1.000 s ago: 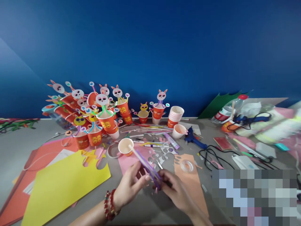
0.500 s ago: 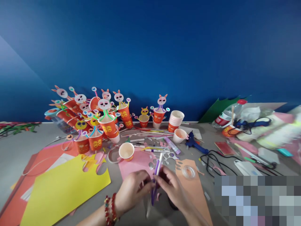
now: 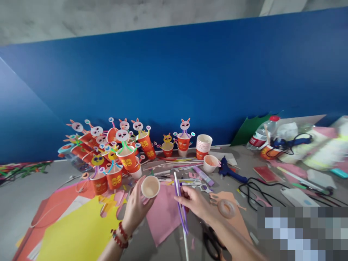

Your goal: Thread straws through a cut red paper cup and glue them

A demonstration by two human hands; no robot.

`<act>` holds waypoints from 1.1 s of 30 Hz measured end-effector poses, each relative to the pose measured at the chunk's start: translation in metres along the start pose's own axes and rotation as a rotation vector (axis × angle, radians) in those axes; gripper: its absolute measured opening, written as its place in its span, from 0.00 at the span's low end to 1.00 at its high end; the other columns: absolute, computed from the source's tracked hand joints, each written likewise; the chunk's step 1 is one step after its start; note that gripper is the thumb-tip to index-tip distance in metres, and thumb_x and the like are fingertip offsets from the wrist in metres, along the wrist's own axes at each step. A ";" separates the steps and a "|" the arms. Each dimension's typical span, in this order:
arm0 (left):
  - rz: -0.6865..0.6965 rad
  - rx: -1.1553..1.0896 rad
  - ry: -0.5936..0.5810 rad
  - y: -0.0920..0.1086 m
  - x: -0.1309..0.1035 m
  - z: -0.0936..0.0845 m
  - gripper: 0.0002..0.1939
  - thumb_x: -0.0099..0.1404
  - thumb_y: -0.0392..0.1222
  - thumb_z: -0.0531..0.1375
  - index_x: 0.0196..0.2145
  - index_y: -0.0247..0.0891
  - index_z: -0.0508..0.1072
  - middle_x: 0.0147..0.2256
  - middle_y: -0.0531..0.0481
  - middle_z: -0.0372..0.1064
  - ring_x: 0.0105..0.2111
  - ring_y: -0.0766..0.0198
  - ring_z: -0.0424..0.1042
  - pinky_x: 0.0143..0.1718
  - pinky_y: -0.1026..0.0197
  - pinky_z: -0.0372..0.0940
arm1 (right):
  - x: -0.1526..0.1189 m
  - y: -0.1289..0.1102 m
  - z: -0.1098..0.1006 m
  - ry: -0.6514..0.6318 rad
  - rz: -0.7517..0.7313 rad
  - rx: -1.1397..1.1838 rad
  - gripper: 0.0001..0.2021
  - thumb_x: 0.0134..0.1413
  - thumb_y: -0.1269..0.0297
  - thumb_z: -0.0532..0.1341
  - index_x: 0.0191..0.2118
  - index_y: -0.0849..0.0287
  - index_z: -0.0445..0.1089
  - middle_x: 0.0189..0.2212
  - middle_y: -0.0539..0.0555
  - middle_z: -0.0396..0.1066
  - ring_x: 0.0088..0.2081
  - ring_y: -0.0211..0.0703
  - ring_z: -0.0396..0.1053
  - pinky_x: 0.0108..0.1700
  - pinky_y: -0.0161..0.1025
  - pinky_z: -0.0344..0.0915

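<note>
A white-rimmed paper cup [image 3: 150, 187] is in the grip of my left hand [image 3: 137, 203], its open mouth facing up toward me. Fingers wrap round its left side and below. To the right, my right hand [image 3: 194, 201] pinches a bent purple pipe cleaner [image 3: 179, 209] together with a long white stick [image 3: 185, 241]. A pink sheet [image 3: 164, 214] lies on the table between the two hands. Red beads circle my left wrist.
Red cups with animal faces [image 3: 127, 157] crowd the back left. A cup stack [image 3: 203, 146], a blue glue gun [image 3: 231, 172] and coiled black cable stand right of centre. Yellow paper [image 3: 78, 232] lies left; black scissors [image 3: 210, 241] and tape [image 3: 226, 208] lie right.
My left hand has let go of the pipe cleaner and stick and taken hold of the paper cup. My right hand still holds both. The view has tilted upward.
</note>
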State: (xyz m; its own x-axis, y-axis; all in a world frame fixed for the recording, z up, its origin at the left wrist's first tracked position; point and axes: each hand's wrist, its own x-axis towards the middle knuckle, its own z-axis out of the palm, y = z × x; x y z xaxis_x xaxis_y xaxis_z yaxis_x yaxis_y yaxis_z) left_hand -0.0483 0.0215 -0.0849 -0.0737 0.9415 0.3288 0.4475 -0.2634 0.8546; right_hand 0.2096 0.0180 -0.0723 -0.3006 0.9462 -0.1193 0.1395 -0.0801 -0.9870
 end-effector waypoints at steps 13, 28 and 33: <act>-0.148 -0.614 -0.001 0.018 -0.022 0.001 0.35 0.60 0.46 0.67 0.62 0.47 0.58 0.63 0.40 0.59 0.61 0.44 0.62 0.59 0.43 0.61 | -0.014 -0.017 0.029 0.003 -0.398 -0.259 0.35 0.57 0.60 0.66 0.67 0.49 0.54 0.65 0.60 0.60 0.55 0.52 0.69 0.56 0.48 0.68; -0.343 -1.006 -0.418 0.024 -0.038 0.021 0.35 0.56 0.47 0.70 0.59 0.41 0.68 0.58 0.38 0.69 0.59 0.42 0.66 0.60 0.43 0.62 | -0.052 -0.016 0.054 0.146 -0.010 0.383 0.22 0.59 0.43 0.60 0.50 0.52 0.67 0.36 0.52 0.76 0.33 0.46 0.75 0.36 0.40 0.73; -0.429 -1.113 -0.495 0.015 -0.047 0.028 0.26 0.56 0.52 0.70 0.48 0.35 0.76 0.47 0.37 0.77 0.51 0.42 0.74 0.58 0.41 0.63 | -0.071 -0.009 0.058 0.099 -0.110 0.241 0.21 0.60 0.43 0.59 0.48 0.55 0.68 0.40 0.54 0.75 0.38 0.47 0.75 0.37 0.38 0.71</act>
State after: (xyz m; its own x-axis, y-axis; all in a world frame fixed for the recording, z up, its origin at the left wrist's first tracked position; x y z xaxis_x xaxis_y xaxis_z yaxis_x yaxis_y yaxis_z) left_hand -0.0137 -0.0204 -0.0988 0.4176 0.9080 -0.0324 -0.5262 0.2708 0.8061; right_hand 0.1746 -0.0667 -0.0613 -0.2065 0.9784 -0.0110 -0.1206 -0.0366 -0.9920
